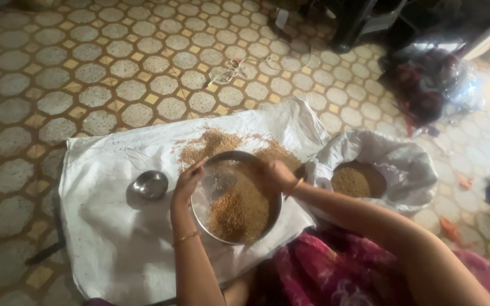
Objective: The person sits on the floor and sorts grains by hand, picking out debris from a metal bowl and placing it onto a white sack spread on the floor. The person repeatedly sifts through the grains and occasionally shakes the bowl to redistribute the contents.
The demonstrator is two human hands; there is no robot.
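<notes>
Steel sieve (236, 198) tilted, rim toward left hand (187, 184)

An open white sack (395, 164) sits on the tiled floor (86, 68) at the right, its mouth rolled down around brown grain (351, 181). A flat white sack (114, 226) lies spread beside it, touching it. A crumpled clear plastic bag (455, 79) rests at the upper right. No labels, signs or screens show.
</notes>
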